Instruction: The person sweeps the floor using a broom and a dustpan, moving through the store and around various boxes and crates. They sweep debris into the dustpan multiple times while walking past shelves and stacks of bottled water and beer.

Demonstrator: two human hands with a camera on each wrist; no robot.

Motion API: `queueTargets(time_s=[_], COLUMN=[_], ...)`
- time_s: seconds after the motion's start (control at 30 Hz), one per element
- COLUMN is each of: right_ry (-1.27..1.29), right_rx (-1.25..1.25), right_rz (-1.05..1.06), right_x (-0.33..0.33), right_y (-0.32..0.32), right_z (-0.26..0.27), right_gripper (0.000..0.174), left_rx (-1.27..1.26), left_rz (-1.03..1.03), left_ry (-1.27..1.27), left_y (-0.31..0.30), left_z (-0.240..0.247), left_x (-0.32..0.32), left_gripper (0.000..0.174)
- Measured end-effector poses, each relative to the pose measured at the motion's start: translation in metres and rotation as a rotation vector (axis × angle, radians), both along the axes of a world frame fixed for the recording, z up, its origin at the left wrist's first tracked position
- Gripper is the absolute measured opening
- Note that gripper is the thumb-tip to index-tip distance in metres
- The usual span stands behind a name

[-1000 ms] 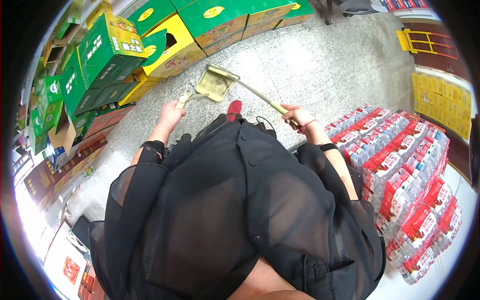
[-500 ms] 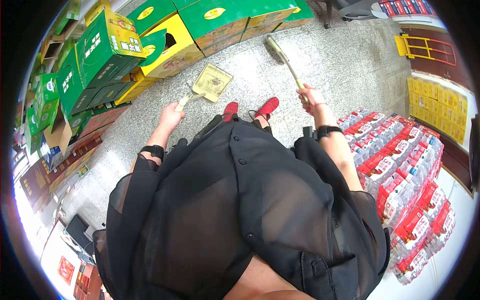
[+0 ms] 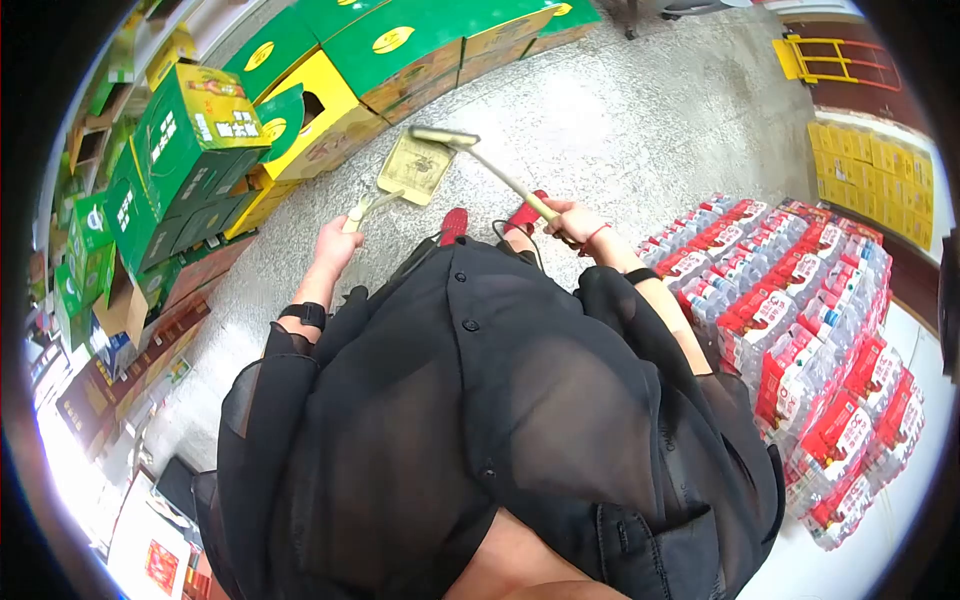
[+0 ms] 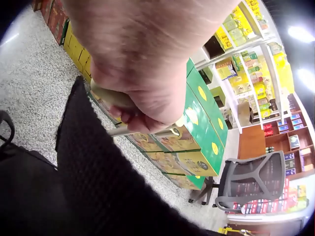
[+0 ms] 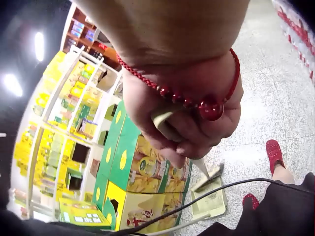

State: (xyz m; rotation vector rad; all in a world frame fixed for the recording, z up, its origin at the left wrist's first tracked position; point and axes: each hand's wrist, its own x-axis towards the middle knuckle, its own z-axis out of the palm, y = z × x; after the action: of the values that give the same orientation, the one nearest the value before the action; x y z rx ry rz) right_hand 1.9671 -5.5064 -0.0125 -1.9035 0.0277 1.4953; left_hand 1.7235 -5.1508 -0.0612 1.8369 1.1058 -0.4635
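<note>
My left hand (image 3: 338, 245) grips the pale handle of a yellowish dustpan (image 3: 418, 172), whose pan lies on the floor ahead of my feet. Dark debris shows inside the pan. In the left wrist view, curled fingers (image 4: 142, 123) wrap that handle. With my right hand (image 3: 578, 222) I hold a broom by its pale green handle (image 3: 512, 182); the broom's head (image 3: 445, 136) overlaps the far edge of the dustpan. The right wrist view shows the handle's end (image 5: 166, 125) poking out of the fist, below a red beaded bracelet (image 5: 211, 110).
Green and yellow cartons (image 3: 400, 50) line the floor at the far left. Shrink-wrapped bottle packs (image 3: 780, 310) are stacked at my right. A yellow-and-red hand truck (image 3: 840, 62) leans beyond them, near yellow boxes (image 3: 870, 180). My red shoes (image 3: 453, 225) stand close behind the dustpan.
The right hand swung the broom out to the far right, then brought it back over the dustpan's far edge. The dustpan stayed about in place under the left hand's grip.
</note>
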Motion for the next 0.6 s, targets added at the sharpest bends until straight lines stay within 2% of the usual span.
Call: queueTargets(time_s=[0.07, 0.1, 0.23, 0.3, 0.43, 0.5, 0.6], right_ry=[0.196, 0.195, 0.196, 0.125, -0.066, -0.099, -0.135], right_rx=[0.045, 0.075, 0.070, 0.071, 0.022, 0.010, -0.059], right_rz=[-0.176, -0.261, -0.448, -0.463, -0.386, -0.427, -0.447], right_x=[0.011, 0.012, 0.029, 0.050, 0.106, 0.133, 0.167], right_y=[-0.022, -0.038, -0.079, -0.094, -0.106, -0.100, -0.085], right_z=[0.011, 0.002, 0.024, 0.027, -0.001, -0.023, -0.053], right_gripper=[0.059, 0.061, 0.064, 0.065, 0.068, 0.069, 0.069], left_rx=[-0.008, -0.013, 0.003, 0.055, 0.061, 0.062, 0.019], left_rz=[0.014, 0.041, -0.014, -0.034, -0.047, -0.051, -0.042], left_ry=[-0.031, -0.058, -0.005, -0.074, -0.054, -0.043, 0.046], left_y=[-0.004, -0.005, -0.015, -0.022, -0.038, -0.049, -0.065], left_z=[-0.006, -0.007, 0.008, 0.008, 0.001, 0.001, 0.001], left_x=[0.005, 0.008, 0.033, 0.042, 0.066, 0.080, 0.105], left_gripper=[0.032, 0.034, 0.037, 0.028, 0.027, 0.026, 0.034])
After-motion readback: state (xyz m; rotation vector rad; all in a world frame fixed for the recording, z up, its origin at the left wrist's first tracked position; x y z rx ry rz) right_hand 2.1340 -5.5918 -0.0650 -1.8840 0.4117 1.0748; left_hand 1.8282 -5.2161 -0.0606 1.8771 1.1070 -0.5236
